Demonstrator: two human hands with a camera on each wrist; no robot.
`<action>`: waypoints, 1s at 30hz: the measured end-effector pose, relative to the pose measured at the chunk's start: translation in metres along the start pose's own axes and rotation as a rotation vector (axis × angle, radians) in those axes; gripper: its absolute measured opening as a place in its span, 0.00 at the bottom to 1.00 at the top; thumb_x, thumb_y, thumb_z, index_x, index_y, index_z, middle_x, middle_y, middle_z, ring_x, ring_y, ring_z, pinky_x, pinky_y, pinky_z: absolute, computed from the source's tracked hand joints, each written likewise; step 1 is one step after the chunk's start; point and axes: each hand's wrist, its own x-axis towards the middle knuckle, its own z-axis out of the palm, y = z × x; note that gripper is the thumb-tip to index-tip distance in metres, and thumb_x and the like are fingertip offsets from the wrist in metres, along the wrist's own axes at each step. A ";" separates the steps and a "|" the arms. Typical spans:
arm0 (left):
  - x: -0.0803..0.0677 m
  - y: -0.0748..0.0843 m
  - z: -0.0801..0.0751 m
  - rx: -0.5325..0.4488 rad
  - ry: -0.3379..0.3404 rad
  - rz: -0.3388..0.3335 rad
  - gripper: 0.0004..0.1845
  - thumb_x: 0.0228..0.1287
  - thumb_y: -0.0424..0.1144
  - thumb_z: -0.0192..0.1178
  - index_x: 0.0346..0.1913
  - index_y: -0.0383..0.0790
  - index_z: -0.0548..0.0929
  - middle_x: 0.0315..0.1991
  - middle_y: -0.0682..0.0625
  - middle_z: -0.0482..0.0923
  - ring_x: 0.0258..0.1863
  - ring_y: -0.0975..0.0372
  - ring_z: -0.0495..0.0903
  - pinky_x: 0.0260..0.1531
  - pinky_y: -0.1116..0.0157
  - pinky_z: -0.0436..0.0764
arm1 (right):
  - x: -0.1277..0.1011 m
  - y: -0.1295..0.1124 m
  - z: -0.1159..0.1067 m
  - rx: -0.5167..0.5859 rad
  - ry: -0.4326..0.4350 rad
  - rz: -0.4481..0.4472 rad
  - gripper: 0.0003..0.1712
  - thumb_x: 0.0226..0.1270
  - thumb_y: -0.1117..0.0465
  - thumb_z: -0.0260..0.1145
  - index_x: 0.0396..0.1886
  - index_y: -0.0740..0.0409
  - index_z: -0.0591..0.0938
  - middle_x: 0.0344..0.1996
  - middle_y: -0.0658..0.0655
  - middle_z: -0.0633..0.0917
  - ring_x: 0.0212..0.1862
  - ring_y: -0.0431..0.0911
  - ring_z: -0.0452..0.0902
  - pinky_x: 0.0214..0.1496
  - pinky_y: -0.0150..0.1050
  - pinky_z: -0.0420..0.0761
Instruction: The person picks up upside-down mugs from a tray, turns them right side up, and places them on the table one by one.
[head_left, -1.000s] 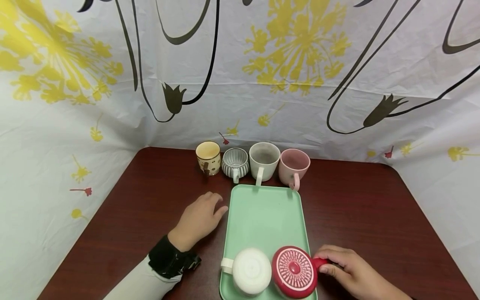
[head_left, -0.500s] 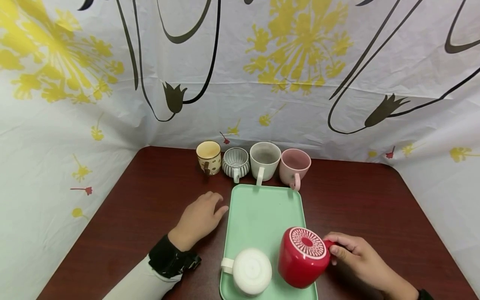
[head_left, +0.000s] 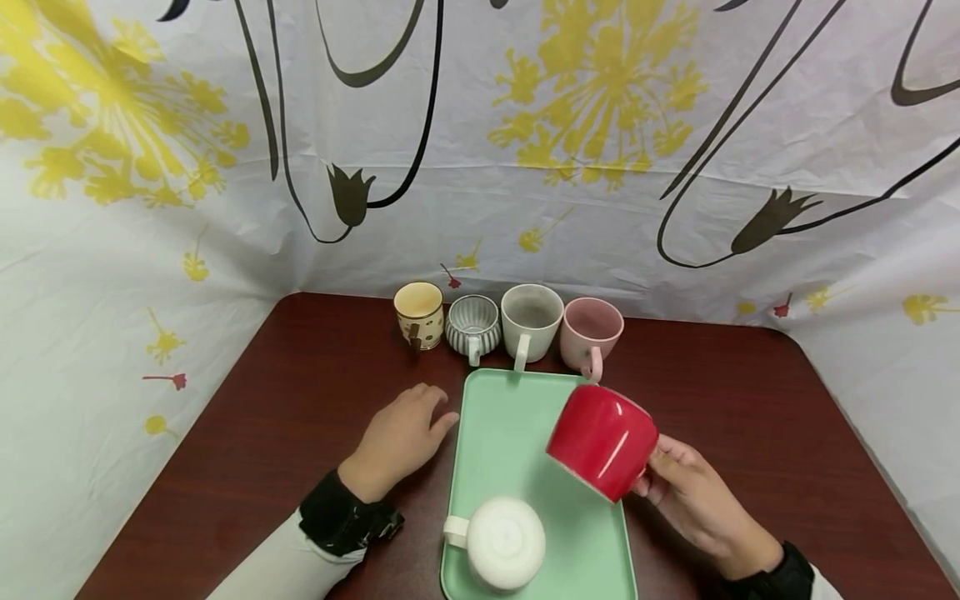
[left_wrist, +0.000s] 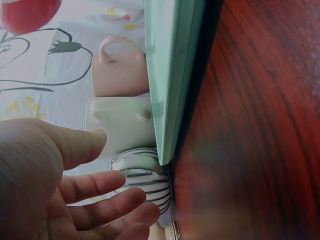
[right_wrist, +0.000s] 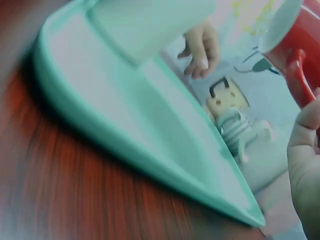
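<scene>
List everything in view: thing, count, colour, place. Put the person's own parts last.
Red mug: one, red, held tilted in the air over the tray's right side.
White mug: one, white, upside down on the near end of the tray.
Tray: one, pale green, middle of the table.
Cream mug: one, cream with dark marks, left end of the back row.
Striped mug: one, grey and white stripes, second in the row.
Pale mug: one, off-white, third in the row.
Pink mug: one, pink, right end of the row.
Table: one, dark red-brown wood.
Backdrop cloth: one, white with yellow and black flowers, behind and beside the table.
Left hand: rests on the table left of the tray.
Right hand: holds the red mug.
</scene>
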 end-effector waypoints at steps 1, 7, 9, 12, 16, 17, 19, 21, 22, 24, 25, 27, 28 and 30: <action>0.000 0.000 0.000 0.000 0.000 0.004 0.17 0.74 0.49 0.64 0.56 0.40 0.83 0.51 0.45 0.83 0.52 0.52 0.84 0.47 0.51 0.85 | 0.003 0.002 0.001 0.072 -0.012 -0.002 0.27 0.89 0.63 0.35 0.61 0.58 0.81 0.45 0.49 0.86 0.45 0.39 0.82 0.52 0.30 0.83; 0.000 0.000 0.001 -0.003 -0.011 0.008 0.18 0.75 0.49 0.63 0.57 0.40 0.83 0.52 0.44 0.83 0.54 0.51 0.83 0.49 0.50 0.85 | 0.022 0.014 0.004 0.370 -0.058 -0.003 0.28 0.89 0.62 0.32 0.52 0.61 0.82 0.44 0.54 0.85 0.48 0.43 0.82 0.57 0.32 0.83; 0.001 0.000 0.001 -0.004 -0.012 0.004 0.18 0.75 0.50 0.63 0.57 0.40 0.83 0.53 0.44 0.83 0.54 0.51 0.83 0.49 0.50 0.84 | 0.027 0.018 0.004 0.442 -0.082 0.008 0.29 0.89 0.61 0.30 0.51 0.62 0.81 0.43 0.55 0.85 0.48 0.43 0.82 0.58 0.32 0.82; 0.001 -0.001 0.001 -0.005 -0.011 -0.001 0.18 0.75 0.50 0.63 0.57 0.41 0.83 0.53 0.45 0.83 0.54 0.52 0.83 0.50 0.50 0.85 | 0.033 0.023 0.004 0.518 -0.110 0.025 0.32 0.89 0.60 0.28 0.49 0.62 0.81 0.44 0.55 0.85 0.49 0.44 0.81 0.58 0.32 0.81; 0.002 -0.001 0.002 0.001 -0.012 0.000 0.18 0.75 0.50 0.64 0.56 0.41 0.83 0.52 0.45 0.83 0.53 0.52 0.84 0.49 0.51 0.85 | 0.037 0.027 0.003 0.559 -0.111 0.047 0.33 0.89 0.57 0.28 0.51 0.62 0.82 0.44 0.55 0.86 0.50 0.43 0.81 0.57 0.31 0.80; 0.002 -0.001 0.002 0.001 -0.012 0.001 0.18 0.74 0.49 0.64 0.56 0.41 0.83 0.52 0.45 0.83 0.53 0.52 0.84 0.49 0.51 0.85 | 0.038 0.028 0.003 0.561 -0.107 0.050 0.32 0.89 0.57 0.28 0.51 0.62 0.82 0.44 0.55 0.85 0.50 0.43 0.81 0.57 0.30 0.80; 0.003 -0.001 0.003 0.003 -0.013 0.001 0.18 0.74 0.49 0.64 0.56 0.40 0.84 0.52 0.45 0.83 0.53 0.52 0.84 0.48 0.51 0.85 | 0.039 0.028 0.003 0.560 -0.101 0.056 0.32 0.89 0.57 0.28 0.52 0.62 0.81 0.44 0.55 0.85 0.49 0.42 0.81 0.56 0.30 0.80; 0.003 -0.001 0.002 0.003 -0.015 -0.002 0.18 0.75 0.50 0.63 0.56 0.41 0.84 0.52 0.45 0.83 0.52 0.52 0.84 0.48 0.51 0.85 | 0.039 0.029 0.003 0.558 -0.098 0.059 0.32 0.89 0.57 0.28 0.52 0.61 0.81 0.44 0.54 0.85 0.49 0.42 0.81 0.56 0.30 0.80; 0.003 -0.001 0.002 0.004 -0.016 -0.002 0.18 0.75 0.50 0.63 0.56 0.41 0.84 0.51 0.45 0.83 0.52 0.52 0.84 0.48 0.51 0.85 | 0.039 0.029 0.004 0.557 -0.097 0.060 0.32 0.89 0.57 0.28 0.51 0.61 0.81 0.44 0.54 0.85 0.49 0.42 0.81 0.56 0.30 0.80; 0.003 0.000 0.002 0.007 -0.019 -0.003 0.18 0.75 0.50 0.63 0.56 0.40 0.84 0.51 0.45 0.83 0.52 0.53 0.84 0.48 0.51 0.85 | 0.040 0.030 0.004 0.558 -0.099 0.064 0.32 0.89 0.57 0.28 0.52 0.61 0.81 0.44 0.54 0.85 0.49 0.42 0.81 0.55 0.30 0.80; 0.003 0.000 0.002 0.008 -0.020 -0.004 0.18 0.75 0.50 0.63 0.56 0.40 0.84 0.51 0.45 0.83 0.52 0.53 0.84 0.48 0.52 0.85 | 0.040 0.030 0.004 0.561 -0.100 0.068 0.32 0.89 0.57 0.28 0.52 0.60 0.81 0.44 0.54 0.85 0.49 0.42 0.81 0.55 0.29 0.80; 0.002 0.001 0.001 0.007 -0.022 -0.006 0.18 0.75 0.50 0.63 0.57 0.40 0.83 0.52 0.45 0.83 0.53 0.52 0.84 0.49 0.51 0.85 | 0.040 0.030 0.005 0.572 -0.103 0.073 0.32 0.89 0.57 0.27 0.52 0.60 0.81 0.45 0.54 0.85 0.50 0.41 0.81 0.55 0.29 0.81; 0.002 0.001 0.001 0.008 -0.022 -0.005 0.18 0.75 0.49 0.64 0.57 0.40 0.83 0.52 0.45 0.83 0.53 0.52 0.84 0.49 0.52 0.85 | 0.041 0.030 0.005 0.578 -0.104 0.075 0.32 0.89 0.57 0.27 0.52 0.60 0.81 0.45 0.54 0.85 0.50 0.41 0.81 0.55 0.29 0.81; 0.002 0.002 0.001 0.008 -0.023 -0.006 0.18 0.75 0.49 0.63 0.57 0.40 0.83 0.52 0.45 0.83 0.54 0.52 0.84 0.49 0.51 0.85 | 0.042 0.030 0.006 0.586 -0.106 0.076 0.32 0.89 0.57 0.27 0.52 0.60 0.80 0.45 0.54 0.85 0.50 0.41 0.81 0.55 0.29 0.81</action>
